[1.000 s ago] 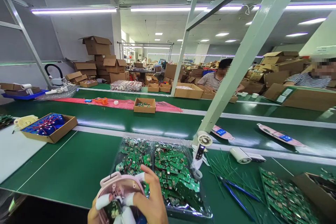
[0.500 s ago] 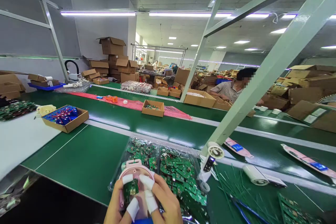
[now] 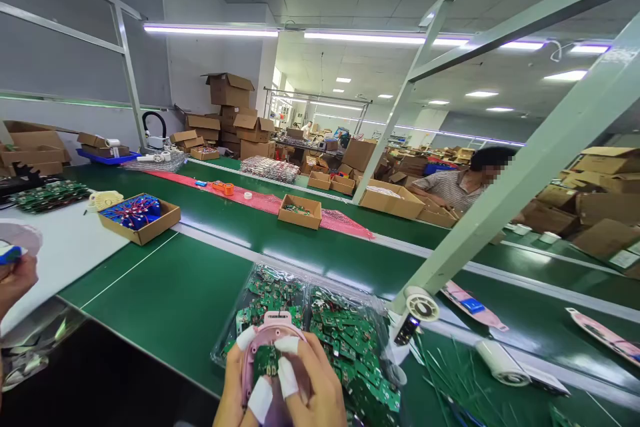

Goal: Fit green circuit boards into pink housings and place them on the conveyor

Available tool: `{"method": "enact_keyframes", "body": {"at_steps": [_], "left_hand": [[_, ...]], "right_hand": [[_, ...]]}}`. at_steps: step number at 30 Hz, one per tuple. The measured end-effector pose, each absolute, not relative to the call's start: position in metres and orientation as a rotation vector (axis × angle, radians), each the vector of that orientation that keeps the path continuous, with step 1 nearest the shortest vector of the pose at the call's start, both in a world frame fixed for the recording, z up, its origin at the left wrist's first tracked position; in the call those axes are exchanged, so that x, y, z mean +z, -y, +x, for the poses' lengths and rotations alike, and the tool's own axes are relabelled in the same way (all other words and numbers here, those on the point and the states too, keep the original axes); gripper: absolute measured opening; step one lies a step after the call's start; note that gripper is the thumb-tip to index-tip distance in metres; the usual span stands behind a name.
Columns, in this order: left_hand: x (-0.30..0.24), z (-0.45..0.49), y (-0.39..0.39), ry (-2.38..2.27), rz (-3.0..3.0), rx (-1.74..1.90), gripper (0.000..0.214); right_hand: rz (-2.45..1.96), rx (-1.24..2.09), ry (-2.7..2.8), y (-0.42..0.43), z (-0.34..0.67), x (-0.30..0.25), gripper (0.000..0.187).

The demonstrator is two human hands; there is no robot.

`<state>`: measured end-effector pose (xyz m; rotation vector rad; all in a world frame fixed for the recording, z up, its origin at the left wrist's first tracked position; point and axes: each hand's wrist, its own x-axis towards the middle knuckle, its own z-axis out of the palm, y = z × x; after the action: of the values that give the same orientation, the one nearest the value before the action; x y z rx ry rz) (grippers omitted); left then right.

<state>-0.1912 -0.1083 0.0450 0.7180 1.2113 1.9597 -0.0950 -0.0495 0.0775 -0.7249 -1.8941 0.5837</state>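
At the bottom centre both my hands grip a pink plastic housing with a small green circuit board set in it. My left hand wraps its left side, and my right hand wraps the right. White tape covers several fingertips, which press on the board. Just beyond the hands lies a clear plastic tray full of green circuit boards.
A green conveyor belt runs across. On it are a cardboard box of blue parts, a small box and pink housings. A white handheld fan stands by a slanted steel post. Another person's hand shows at the left edge; a seated worker is across the belt.
The view swung left and slightly up. My fingers shifted on the pink housing so the board is now pressed under the taped fingertips. Another person's hand appeared at the left edge.
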Motion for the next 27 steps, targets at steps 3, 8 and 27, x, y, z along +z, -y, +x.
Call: {"method": "enact_keyframes", "body": {"at_steps": [3,8,27], "left_hand": [[0.038,-0.196,0.101,-1.231,0.631,1.931,0.060],[0.027,-0.209,0.090,-1.102,0.475,1.768,0.060],[0.039,-0.207,0.094,-1.053,0.589,1.783,0.056]], "right_hand": [[-0.730,0.585,1.937,0.048,-0.093,0.068,0.025],[-0.819,0.267,2.003,0.045,-0.078,0.052,0.043],[-0.749,0.507,2.094,0.047,-0.081,0.037,0.042]]}}
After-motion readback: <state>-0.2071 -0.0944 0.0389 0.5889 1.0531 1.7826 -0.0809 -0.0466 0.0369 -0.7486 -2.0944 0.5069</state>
